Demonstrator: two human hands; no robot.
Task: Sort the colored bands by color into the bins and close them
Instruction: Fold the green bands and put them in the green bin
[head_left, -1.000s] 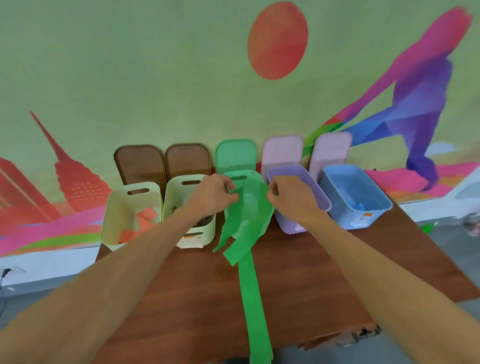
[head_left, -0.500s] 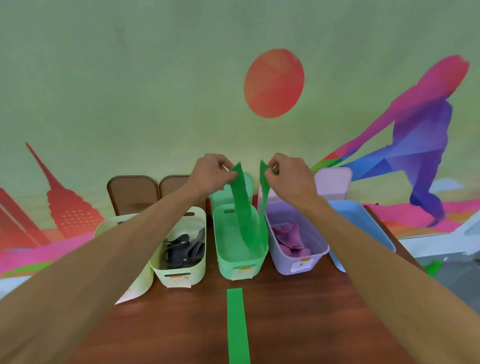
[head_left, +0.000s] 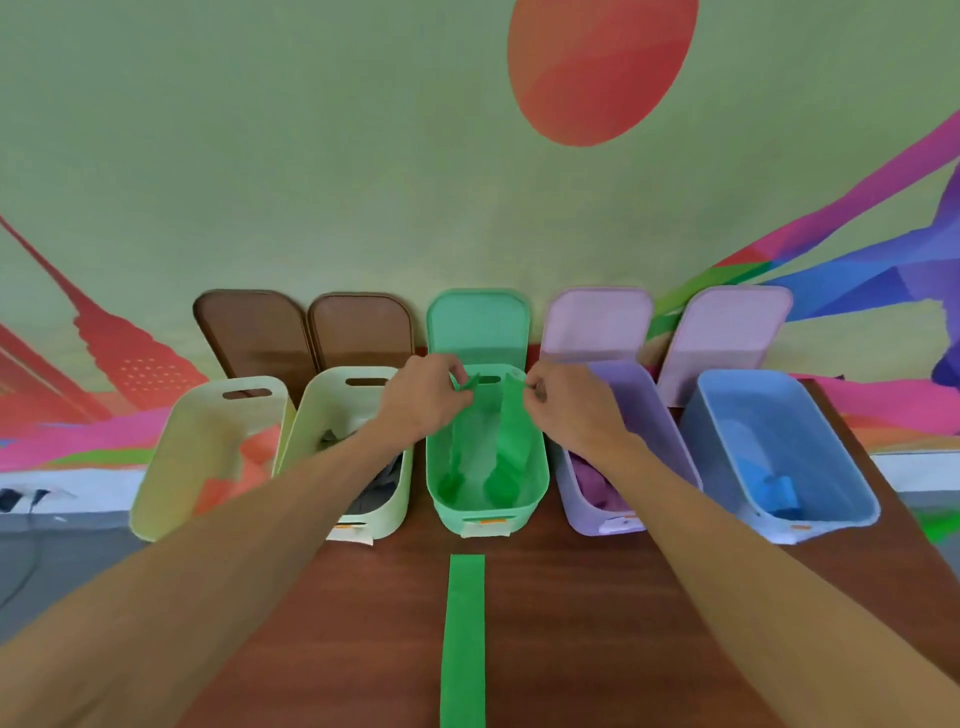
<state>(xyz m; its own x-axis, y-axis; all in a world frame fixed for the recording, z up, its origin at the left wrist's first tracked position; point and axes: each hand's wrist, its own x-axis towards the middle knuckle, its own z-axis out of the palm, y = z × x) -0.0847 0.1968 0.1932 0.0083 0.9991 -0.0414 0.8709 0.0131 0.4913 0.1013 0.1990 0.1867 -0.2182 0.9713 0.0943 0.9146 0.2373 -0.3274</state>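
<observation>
I see both hands over the green bin (head_left: 487, 499): left hand (head_left: 423, 397) and right hand (head_left: 569, 410) fingers each pinched on the green band (head_left: 511, 431) hanging inside it.

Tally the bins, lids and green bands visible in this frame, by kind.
Bins: 5, e.g. green bin
Lids leaning on the wall: 5, e.g. green lid
Green bands: 2, held band, band on the table
Total: 12

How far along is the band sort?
Done: orange, dark, purple and blue bands already sit in their bins. In hand: left hand and right hand lower a green elastic band into the green plastic bin. Left: the flat green strip on the wooden table, and all five lids.
</observation>
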